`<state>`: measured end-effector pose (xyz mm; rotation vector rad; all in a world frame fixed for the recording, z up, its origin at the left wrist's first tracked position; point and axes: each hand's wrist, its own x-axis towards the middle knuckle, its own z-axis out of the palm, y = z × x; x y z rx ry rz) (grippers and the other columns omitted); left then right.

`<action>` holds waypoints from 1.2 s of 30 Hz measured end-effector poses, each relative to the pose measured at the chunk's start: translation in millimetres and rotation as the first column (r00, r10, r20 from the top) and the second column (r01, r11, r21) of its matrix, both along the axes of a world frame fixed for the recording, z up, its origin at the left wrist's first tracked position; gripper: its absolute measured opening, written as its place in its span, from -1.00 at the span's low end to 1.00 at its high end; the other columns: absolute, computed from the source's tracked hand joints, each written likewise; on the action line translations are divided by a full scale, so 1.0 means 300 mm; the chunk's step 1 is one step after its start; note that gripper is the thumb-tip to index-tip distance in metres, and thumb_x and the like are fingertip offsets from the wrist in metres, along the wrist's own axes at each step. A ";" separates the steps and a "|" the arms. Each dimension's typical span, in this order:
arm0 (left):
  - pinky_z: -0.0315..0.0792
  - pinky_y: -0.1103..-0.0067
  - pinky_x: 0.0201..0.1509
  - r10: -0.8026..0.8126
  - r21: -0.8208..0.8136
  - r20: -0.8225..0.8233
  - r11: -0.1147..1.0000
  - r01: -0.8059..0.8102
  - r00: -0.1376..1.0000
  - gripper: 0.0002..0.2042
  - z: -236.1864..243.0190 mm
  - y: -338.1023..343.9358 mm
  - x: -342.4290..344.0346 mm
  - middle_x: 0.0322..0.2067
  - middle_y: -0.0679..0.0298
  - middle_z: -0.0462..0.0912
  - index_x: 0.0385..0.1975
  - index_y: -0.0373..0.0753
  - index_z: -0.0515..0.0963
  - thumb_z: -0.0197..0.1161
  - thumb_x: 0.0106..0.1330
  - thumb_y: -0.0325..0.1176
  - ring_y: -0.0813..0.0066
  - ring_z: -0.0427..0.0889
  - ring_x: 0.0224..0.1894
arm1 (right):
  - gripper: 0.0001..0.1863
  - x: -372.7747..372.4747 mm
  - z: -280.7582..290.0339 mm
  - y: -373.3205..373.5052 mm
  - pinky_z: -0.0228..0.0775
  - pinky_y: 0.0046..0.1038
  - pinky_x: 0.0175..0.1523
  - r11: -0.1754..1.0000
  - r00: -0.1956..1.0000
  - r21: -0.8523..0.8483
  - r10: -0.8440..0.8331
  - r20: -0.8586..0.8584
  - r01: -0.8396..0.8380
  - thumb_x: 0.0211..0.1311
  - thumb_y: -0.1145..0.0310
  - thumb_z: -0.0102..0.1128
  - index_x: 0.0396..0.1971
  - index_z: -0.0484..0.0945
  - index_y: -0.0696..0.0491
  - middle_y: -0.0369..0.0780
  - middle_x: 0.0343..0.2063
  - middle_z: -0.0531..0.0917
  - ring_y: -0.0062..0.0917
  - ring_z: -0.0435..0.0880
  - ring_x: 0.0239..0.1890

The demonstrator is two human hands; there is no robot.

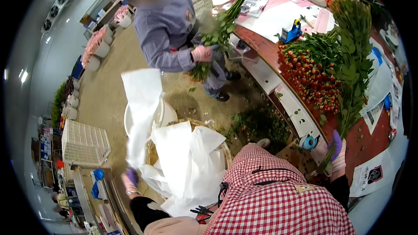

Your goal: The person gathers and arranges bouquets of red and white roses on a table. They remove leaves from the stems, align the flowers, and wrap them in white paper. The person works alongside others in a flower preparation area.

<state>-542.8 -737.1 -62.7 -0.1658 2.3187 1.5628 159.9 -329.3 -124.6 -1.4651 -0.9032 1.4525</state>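
My left hand (131,180), in a purple and pink glove, reaches out low on the left. Its fingers, slightly blurred, close on the narrow lower end of a long white paper sheet (141,93). That sheet stretches up past a round white bucket (169,112). At the table's near edge, my right hand (337,152), gloved alike, wraps round a bunch of leafy green stems (355,69). Cut stem ends poke out below the fist, while the leaves run far up along the table. Beside them lies a heap of small orange-red flowers (309,76).
Crumpled white paper (176,161) fills a wicker basket (225,154) before me. Across the floor a co-worker (167,30) holds another bunch of stems (224,28). Blue tape dispensers (291,31) stand on the red table (265,50). Leaf litter (257,124) covers the floor beneath. A cream crate (85,143) is left.
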 end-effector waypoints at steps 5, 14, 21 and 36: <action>0.44 0.47 -0.40 -0.332 -0.399 0.832 0.201 0.895 0.445 -0.67 -0.408 -0.190 0.426 -0.50 0.24 0.66 -0.28 -0.25 0.60 0.10 0.23 -0.10 0.45 0.59 -0.52 | -0.77 -0.092 0.028 0.016 0.29 -0.57 -0.50 0.977 0.850 -0.210 -0.135 -0.509 0.030 0.23 0.20 0.16 -0.25 0.50 0.03 -0.38 -0.53 0.51 -0.68 0.45 -0.57; 0.46 0.49 -0.37 -0.668 -0.657 0.636 -0.205 0.726 0.386 -0.60 -0.200 0.666 0.288 -0.71 0.28 0.61 -0.44 -0.18 0.66 0.08 0.21 0.04 0.41 0.60 -0.60 | -0.59 -0.081 0.010 -0.270 0.49 -0.36 -0.21 0.975 0.778 -0.215 -0.101 -0.620 -0.046 0.21 0.22 0.17 -0.03 0.39 0.13 -0.21 -0.45 0.55 -0.45 0.59 -0.38; 0.46 0.48 -0.13 -0.986 -0.273 -0.153 -0.027 0.962 -0.071 -0.69 -0.154 1.496 0.961 -0.24 0.06 0.62 -0.06 -0.30 0.44 0.17 0.25 -0.31 0.32 0.61 -0.23 | -0.81 -0.156 -0.006 -0.302 0.21 -0.56 -0.63 0.946 0.890 -0.306 -0.227 -0.395 0.105 0.16 0.33 0.22 -0.36 0.42 0.07 -0.36 -0.70 0.38 -0.69 0.35 -0.69; 0.47 0.45 -0.31 -0.268 -0.313 -0.539 -0.817 0.485 -0.799 -0.79 -0.005 1.683 1.827 -0.40 0.01 0.62 -0.23 -0.30 0.52 0.07 0.25 -0.32 0.19 0.63 -0.37 | -0.80 -0.140 0.184 -0.356 0.26 -0.57 -0.60 0.963 0.845 -0.228 -0.238 -0.478 0.143 0.19 0.26 0.18 -0.42 0.43 0.07 -0.39 -0.72 0.32 -0.72 0.29 -0.71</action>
